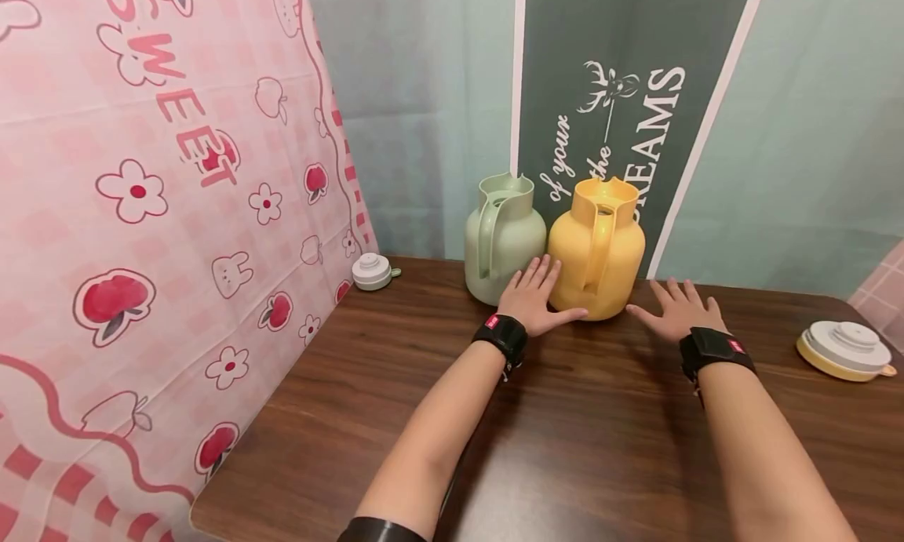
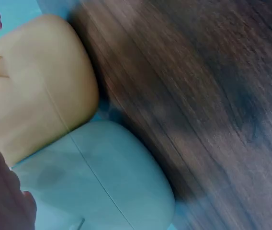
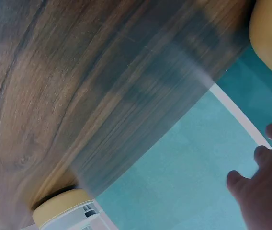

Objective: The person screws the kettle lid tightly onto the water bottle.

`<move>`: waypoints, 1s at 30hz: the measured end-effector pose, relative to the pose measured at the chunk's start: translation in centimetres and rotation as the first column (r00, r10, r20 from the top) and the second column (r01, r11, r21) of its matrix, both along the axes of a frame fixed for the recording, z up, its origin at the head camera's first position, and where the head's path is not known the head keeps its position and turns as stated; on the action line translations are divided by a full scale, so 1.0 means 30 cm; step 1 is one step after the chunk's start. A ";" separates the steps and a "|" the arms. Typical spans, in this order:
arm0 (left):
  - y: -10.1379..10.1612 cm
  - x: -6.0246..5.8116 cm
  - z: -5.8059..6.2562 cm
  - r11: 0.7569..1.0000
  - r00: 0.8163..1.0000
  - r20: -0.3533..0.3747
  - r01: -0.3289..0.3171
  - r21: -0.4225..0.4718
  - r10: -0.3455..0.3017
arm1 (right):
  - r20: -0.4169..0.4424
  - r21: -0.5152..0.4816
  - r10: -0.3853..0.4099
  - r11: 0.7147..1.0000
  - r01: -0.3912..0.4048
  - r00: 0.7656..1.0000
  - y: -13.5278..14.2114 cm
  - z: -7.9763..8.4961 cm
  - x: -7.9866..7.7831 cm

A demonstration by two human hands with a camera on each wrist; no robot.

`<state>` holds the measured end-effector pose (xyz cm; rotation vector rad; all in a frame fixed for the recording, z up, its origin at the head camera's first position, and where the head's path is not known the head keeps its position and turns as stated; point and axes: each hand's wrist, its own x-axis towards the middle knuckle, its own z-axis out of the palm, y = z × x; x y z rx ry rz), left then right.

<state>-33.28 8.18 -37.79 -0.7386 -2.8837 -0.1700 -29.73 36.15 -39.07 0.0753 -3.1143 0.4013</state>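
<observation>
Side by side at the back of the table stand a pale green jug [image 1: 510, 240] and a yellow jug [image 1: 605, 252], both upright with open tops and handles facing me. My left hand [image 1: 533, 299], fingers spread and straight, is in front of the gap between them, its thumb reaching across the yellow jug's base. The left wrist view shows the green jug [image 2: 102, 177] and yellow jug [image 2: 54, 81] close together. To the right of the yellow jug, my right hand [image 1: 681, 313] is spread with nothing in it; its fingers [image 3: 265, 155] show at the edge of the right wrist view.
A white lid with a green tab [image 1: 371, 271] lies at the table's back left corner. Another white lid with a yellow rim [image 1: 846, 350] lies at the right. Pink patterned cloth [image 1: 176, 212] hangs on the left, green-grey cloth [image 1: 402, 134] behind the wooden table [image 1: 565, 463].
</observation>
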 end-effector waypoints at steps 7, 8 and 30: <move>-0.045 0.020 0.006 0.992 0.992 -0.076 0.102 0.070 -0.097 | -0.171 -0.015 0.013 1.000 -0.016 0.985 -0.033 0.054 0.012; -0.054 0.022 0.006 0.991 0.990 -0.096 0.110 0.080 -0.102 | -0.197 -0.025 0.013 1.000 -0.018 0.980 -0.040 0.060 0.013; -0.224 0.102 -0.019 0.793 0.826 -0.561 0.383 0.474 -0.064 | -0.507 -0.383 -0.104 0.916 -0.116 0.855 -0.239 0.107 0.040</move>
